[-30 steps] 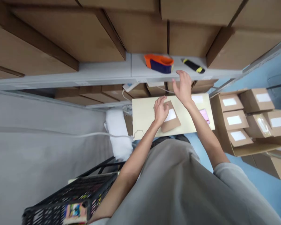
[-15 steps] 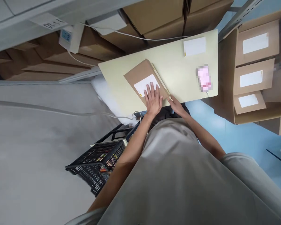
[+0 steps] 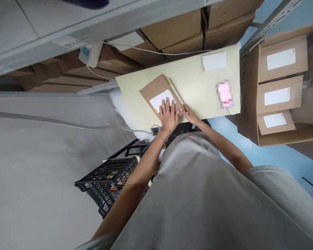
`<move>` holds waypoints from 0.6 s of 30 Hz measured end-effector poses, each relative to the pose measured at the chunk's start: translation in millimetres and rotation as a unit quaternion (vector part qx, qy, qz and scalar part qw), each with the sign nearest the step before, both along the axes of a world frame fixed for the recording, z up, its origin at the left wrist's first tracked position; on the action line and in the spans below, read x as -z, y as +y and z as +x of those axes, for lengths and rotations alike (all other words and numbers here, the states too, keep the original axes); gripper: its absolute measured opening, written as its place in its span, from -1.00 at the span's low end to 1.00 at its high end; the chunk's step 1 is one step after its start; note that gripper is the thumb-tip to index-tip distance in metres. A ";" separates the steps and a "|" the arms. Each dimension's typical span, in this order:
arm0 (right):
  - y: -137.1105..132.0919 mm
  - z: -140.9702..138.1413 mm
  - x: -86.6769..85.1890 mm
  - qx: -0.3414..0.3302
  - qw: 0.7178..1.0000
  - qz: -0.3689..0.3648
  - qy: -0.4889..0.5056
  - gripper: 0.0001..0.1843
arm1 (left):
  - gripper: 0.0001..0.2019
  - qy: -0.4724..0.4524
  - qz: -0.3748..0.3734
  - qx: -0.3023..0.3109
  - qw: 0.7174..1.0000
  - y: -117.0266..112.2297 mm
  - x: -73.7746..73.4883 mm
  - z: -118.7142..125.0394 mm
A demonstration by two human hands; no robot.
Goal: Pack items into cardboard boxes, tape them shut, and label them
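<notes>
A small brown cardboard box (image 3: 152, 88) lies at a slant on the cream tabletop (image 3: 198, 81). My left hand (image 3: 169, 116) rests flat on its top, fingers spread over the lower part of a white label (image 3: 156, 101). At the box's near right corner is my right hand (image 3: 191, 115), its fingers extended along the side and the thumb close to the left hand. A pale yellowish strip (image 3: 176, 93) runs along that side of the box. The strip's near end is hidden by the right hand.
A white label sheet (image 3: 214, 61) and a pixelated pink device (image 3: 224, 93) with a cable lie on the table's right part. A large carton (image 3: 250, 90) of labelled boxes stands to the right. Shelved cartons (image 3: 174, 27) line the back. A black crate (image 3: 106, 184) stands lower left.
My right hand has gone from pinching at the strip's near end to lying against the box's side, closer to my left hand. The left hand stays on the label. The view has shifted slightly.
</notes>
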State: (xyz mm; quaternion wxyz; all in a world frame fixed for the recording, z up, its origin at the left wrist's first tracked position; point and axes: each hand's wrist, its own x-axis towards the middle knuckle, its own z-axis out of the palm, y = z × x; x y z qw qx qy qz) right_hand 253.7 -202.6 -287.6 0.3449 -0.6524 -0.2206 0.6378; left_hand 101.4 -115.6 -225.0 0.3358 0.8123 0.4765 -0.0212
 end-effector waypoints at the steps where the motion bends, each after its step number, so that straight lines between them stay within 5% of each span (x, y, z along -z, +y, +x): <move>1: -2.3 3.9 -2.2 0.011 1.000 -0.001 -0.005 0.21 | -0.27 -0.008 0.010 -0.008 1.000 6.7 -1.3 2.8; 4: -8.5 11.6 -8.9 0.103 0.993 -0.050 0.014 0.01 | -0.34 -0.030 0.059 -0.054 0.996 48.6 1.9 21.1; 7: -4.8 12.8 -15.0 0.208 0.953 -0.165 0.145 -0.13 | -0.36 -0.031 0.106 -0.095 0.989 111.1 12.2 53.9; 11: 14.4 12.3 -26.5 0.301 0.898 -0.201 0.250 -0.34 | -0.47 0.030 0.049 -0.116 0.992 173.7 12.2 93.1; 14: 20.1 17.0 -40.0 0.360 0.899 -0.139 0.208 -0.50 | -0.50 0.026 0.050 -0.118 0.991 186.8 -9.6 90.5; 18: 11.0 32.4 -58.2 0.366 0.930 0.022 0.017 -0.49 | -0.41 -0.018 0.048 -0.157 0.986 167.4 -45.1 43.8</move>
